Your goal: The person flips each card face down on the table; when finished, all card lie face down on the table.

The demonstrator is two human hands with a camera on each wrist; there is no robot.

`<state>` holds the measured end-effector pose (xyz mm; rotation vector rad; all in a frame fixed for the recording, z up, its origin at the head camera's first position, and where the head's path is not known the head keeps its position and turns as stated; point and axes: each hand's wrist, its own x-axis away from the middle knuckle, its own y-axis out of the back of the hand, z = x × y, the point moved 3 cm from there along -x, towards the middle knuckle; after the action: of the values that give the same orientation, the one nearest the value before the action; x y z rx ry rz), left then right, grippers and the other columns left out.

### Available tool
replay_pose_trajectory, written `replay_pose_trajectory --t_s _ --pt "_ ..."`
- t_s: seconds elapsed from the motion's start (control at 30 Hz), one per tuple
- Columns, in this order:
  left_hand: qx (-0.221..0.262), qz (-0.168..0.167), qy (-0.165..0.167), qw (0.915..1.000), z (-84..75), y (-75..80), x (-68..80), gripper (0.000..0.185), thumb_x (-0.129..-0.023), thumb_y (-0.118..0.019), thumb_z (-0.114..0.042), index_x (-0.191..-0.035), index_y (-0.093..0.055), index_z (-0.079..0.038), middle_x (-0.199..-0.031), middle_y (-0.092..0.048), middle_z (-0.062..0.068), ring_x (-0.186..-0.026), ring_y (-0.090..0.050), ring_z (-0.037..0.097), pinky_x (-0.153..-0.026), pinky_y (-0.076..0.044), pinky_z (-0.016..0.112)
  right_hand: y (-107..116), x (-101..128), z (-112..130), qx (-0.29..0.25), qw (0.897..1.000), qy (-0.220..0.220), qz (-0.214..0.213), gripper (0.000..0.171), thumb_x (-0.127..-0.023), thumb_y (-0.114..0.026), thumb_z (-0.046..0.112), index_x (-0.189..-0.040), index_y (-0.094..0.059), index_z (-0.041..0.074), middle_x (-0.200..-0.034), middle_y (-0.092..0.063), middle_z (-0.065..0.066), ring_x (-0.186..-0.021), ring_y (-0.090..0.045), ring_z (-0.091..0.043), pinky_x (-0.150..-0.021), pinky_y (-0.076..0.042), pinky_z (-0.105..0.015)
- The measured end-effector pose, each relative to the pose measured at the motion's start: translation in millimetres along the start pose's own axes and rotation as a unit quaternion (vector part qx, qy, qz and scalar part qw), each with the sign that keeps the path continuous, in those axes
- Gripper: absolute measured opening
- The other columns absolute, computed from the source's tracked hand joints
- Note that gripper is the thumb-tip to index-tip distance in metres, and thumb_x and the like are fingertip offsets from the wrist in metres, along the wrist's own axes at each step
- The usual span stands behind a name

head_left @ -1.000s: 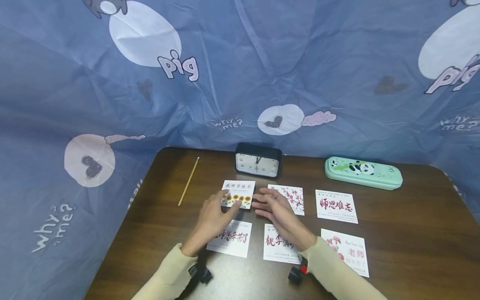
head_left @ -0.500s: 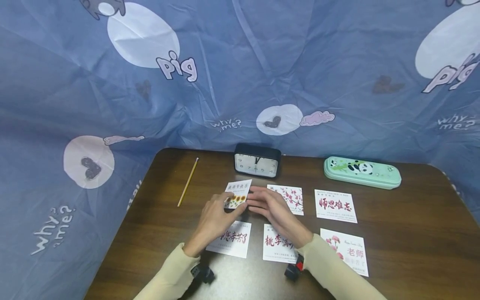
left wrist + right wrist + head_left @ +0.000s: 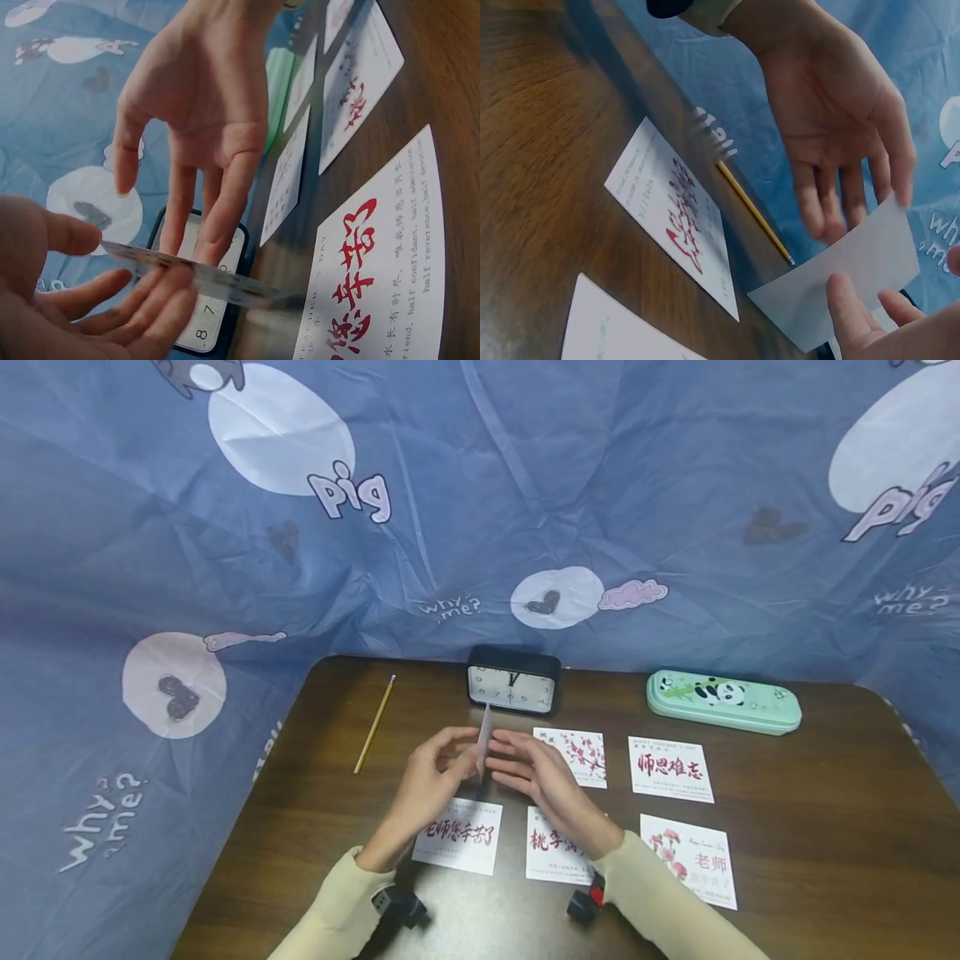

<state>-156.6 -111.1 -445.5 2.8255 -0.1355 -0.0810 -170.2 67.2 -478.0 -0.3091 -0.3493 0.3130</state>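
Observation:
In the head view a small square card [image 3: 484, 742] stands on edge just in front of the clock, seen almost side-on. My left hand [image 3: 426, 781] pinches it between thumb and fingers. From the right, my right hand [image 3: 553, 781] reaches its nearly straight fingers to the card's other side. The right wrist view shows the card's plain pale back [image 3: 862, 259], with a finger of my right hand [image 3: 900, 337] against it. Nearest below the hands lie two cards with red writing, one at left [image 3: 457, 843] and one at right [image 3: 551, 867], the latter partly covered by my right forearm.
A black-framed clock [image 3: 513, 689] stands behind the hands, with a yellow pencil [image 3: 375, 722] to the left. A blossom card [image 3: 588, 756], a red-lettered card [image 3: 670, 768] and a pink-flower card [image 3: 697, 881] lie to the right. Behind them is a green panda pencil case [image 3: 723, 702].
The sunflower card lay flat on the table, then was tilted up by my left hand. Now it stands on edge, turned side-on, and my right hand's fingers have come closer to it.

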Motion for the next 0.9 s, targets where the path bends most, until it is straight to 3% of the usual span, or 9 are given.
replay_pose_trajectory --t_s 0.1,0.27,0.37,0.5,0.7,0.9 --pt "0.048 -0.019 0.006 0.9986 2.2 4.8 -0.7 0.031 -0.099 -0.064 -0.001 -0.131 -0.066 0.001 -0.115 -0.074 0.027 -0.088 -0.077 0.038 -0.077 -0.067 0.036 0 2 -1 0.019 1.000 0.000 -0.006 0.051 -0.111 -0.040 0.031 -0.153 -0.046 0.003 -0.156 -0.051 -0.022 -0.135 -0.062 -0.033 -0.113 -0.053 -0.042" --pt "0.053 -0.056 0.021 0.9968 11.6 13.3 -1.4 0.034 -0.095 -0.064 0.007 -0.129 -0.067 0.004 -0.115 -0.072 0.029 -0.087 -0.077 0.038 -0.078 -0.067 0.040 2 2 -5 0.056 0.998 -0.008 -0.026 0.049 -0.110 -0.044 0.032 -0.152 -0.050 0.006 -0.154 -0.055 -0.017 -0.139 -0.058 -0.034 -0.115 -0.052 -0.044" --pt "0.029 -0.073 0.033 0.9964 20.2 17.3 -1.2 0.034 -0.093 -0.065 0.007 -0.128 -0.068 0.006 -0.112 -0.072 0.029 -0.086 -0.078 0.035 -0.078 -0.067 0.041 4 2 -8 0.083 0.996 -0.019 -0.032 0.050 -0.109 -0.047 0.032 -0.152 -0.049 0.007 -0.156 -0.054 -0.016 -0.143 -0.055 -0.034 -0.119 -0.048 -0.046" --pt "-0.015 -0.086 0.051 0.9949 30.2 22.0 -0.9 0.033 -0.094 -0.068 0.001 -0.127 -0.069 0.006 -0.110 -0.074 0.027 -0.085 -0.078 0.032 -0.074 -0.067 0.033 8 1 -12 0.098 0.994 -0.034 -0.033 0.052 -0.109 -0.046 0.031 -0.153 -0.046 0.004 -0.158 -0.050 -0.018 -0.147 -0.050 -0.035 -0.122 -0.044 -0.048" --pt "-0.087 -0.085 0.077 0.9896 36.8 25.2 -0.4 0.032 -0.098 -0.069 -0.012 -0.126 -0.071 0.003 -0.115 -0.074 0.024 -0.084 -0.077 0.031 -0.068 -0.062 0.026 11 0 -13 0.107 0.993 -0.044 -0.036 0.051 -0.110 -0.042 0.029 -0.154 -0.044 0.003 -0.159 -0.049 -0.018 -0.148 -0.049 -0.035 -0.124 -0.042 -0.047" --pt "-0.124 -0.079 0.098 0.9843 42.3 25.9 -1.1 0.034 -0.100 -0.067 -0.020 -0.128 -0.071 0.000 -0.118 -0.073 0.021 -0.097 -0.074 0.030 -0.076 -0.063 0.034 14 -2 -13 0.108 0.992 -0.055 -0.035 0.051 -0.111 -0.040 0.030 -0.155 -0.044 0.004 -0.159 -0.050 -0.016 -0.148 -0.048 -0.033 -0.125 -0.041 -0.046"
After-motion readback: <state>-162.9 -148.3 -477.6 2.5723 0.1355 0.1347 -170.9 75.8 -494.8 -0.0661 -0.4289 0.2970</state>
